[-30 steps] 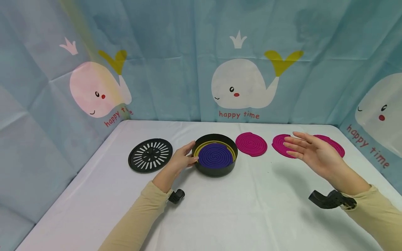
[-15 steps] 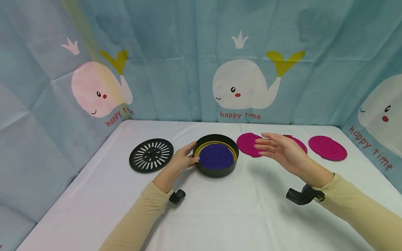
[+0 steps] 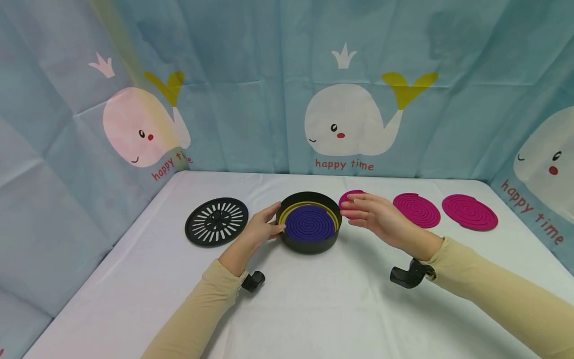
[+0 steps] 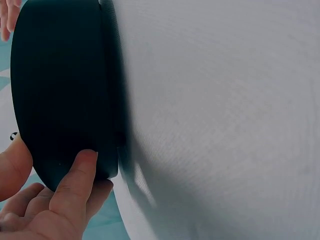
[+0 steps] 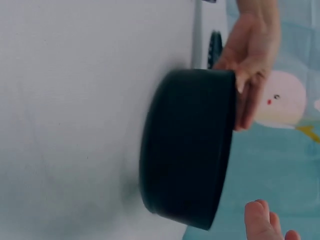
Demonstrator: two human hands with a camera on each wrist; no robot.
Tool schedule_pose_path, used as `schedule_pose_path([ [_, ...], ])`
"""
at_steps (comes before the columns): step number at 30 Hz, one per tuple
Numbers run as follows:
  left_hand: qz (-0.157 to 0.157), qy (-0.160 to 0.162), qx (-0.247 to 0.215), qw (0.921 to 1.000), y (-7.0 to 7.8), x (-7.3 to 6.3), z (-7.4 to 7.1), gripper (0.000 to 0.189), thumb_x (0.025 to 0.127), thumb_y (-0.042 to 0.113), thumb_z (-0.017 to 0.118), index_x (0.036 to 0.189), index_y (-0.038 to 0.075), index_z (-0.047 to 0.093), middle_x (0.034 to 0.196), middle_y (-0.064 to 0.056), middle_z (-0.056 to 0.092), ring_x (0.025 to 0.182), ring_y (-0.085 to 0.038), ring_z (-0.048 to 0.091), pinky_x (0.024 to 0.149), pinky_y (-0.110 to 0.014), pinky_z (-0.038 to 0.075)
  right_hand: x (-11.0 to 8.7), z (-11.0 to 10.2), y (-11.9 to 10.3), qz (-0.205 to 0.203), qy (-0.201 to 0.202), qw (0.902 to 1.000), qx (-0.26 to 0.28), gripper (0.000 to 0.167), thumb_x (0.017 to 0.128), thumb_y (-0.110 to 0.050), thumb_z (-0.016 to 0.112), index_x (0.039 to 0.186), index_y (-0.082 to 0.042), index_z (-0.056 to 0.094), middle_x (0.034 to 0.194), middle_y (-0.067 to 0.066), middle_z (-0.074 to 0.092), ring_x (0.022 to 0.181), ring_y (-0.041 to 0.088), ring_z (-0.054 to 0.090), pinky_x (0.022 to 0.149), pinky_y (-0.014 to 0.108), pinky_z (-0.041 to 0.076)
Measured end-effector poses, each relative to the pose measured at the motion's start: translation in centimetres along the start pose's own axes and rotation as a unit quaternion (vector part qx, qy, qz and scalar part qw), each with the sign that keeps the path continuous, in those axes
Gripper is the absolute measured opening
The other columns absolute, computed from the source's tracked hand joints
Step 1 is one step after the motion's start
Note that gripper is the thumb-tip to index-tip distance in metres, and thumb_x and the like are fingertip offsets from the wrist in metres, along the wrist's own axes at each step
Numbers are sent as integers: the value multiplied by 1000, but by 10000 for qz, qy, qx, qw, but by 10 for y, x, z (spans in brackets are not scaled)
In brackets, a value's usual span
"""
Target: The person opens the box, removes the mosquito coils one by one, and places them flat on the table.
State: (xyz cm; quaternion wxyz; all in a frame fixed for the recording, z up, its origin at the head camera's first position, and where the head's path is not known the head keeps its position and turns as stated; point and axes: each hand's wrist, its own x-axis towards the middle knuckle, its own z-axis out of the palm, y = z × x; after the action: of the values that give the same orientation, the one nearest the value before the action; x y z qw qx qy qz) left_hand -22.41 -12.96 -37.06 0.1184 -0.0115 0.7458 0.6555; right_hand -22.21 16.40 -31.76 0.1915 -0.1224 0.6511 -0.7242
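Observation:
Stacked inside a round black mosquito coil box point(image 3: 310, 247) are a purple coil point(image 3: 309, 224) and, showing around it, a yellow one point(image 3: 283, 214). My left hand point(image 3: 257, 228) grips the box's left side, thumb at the rim and fingers against the outer wall, as the left wrist view point(image 4: 55, 205) also shows. My right hand point(image 3: 378, 218) is held beside the box's right rim with fingers extended, holding nothing. It partly covers a pink coil point(image 3: 350, 199). In the right wrist view, its fingertips point(image 5: 257, 220) are apart from the box point(image 5: 187, 145).
A slotted black lid point(image 3: 217, 217) lies left of the box. Two more pink coils, one in the middle point(image 3: 417, 209) and one at the far right point(image 3: 470, 212), lie on the white tablecloth point(image 3: 314, 309). A blue whale-print curtain point(image 3: 251, 124) hangs behind the table.
My right hand has moved left from over the right-hand pink coils to beside the box, uncovering those coils and covering part of the nearest one. My left hand has stayed on the box.

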Motion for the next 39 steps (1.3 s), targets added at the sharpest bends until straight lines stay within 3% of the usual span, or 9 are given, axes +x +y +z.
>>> schedule_pose_path([
  [4,-7,22,-28,10000,-1,1,0,71,93,-8,57,154,12,28,160,-11,19,140,-35,30,104,-46,42,11,7,5,137,28,9996,-250,48,105,-16,40,143,12,29,138,21,51,123,27,54,100,34,47],
  [10,-31,26,-9,10000,-1,1,-1,70,93,-8,57,154,13,28,160,-10,19,140,-35,31,104,-45,42,27,14,12,250,-51,9993,-269,50,103,-7,37,147,12,23,148,31,33,137,42,32,112,48,30],
  [15,-53,42,-12,10000,0,1,-1,71,93,-8,57,155,13,28,160,-11,19,140,-34,31,104,-45,42,41,17,13,491,-292,9983,-59,59,99,-1,39,151,10,13,154,31,20,141,44,24,114,51,21],
  [22,-42,40,26,10000,2,1,0,71,93,-8,57,155,13,28,160,-11,19,140,-35,31,103,-46,43,62,18,14,796,-342,9957,-316,61,98,5,36,152,7,9,158,27,11,145,39,14,115,51,17],
  [32,-52,81,-83,9999,2,0,1,71,93,-10,57,154,12,29,159,-11,20,139,-35,31,103,-45,43,83,28,20,1172,-201,9907,-661,63,96,9,40,152,8,12,156,28,10,145,38,10,115,57,11],
  [39,-10,73,-42,10000,1,0,2,71,93,-9,58,154,11,28,159,-11,20,139,-36,32,102,-46,43,89,27,23,1165,-206,9918,-483,62,96,9,36,152,9,10,156,31,11,144,39,14,115,55,13],
])
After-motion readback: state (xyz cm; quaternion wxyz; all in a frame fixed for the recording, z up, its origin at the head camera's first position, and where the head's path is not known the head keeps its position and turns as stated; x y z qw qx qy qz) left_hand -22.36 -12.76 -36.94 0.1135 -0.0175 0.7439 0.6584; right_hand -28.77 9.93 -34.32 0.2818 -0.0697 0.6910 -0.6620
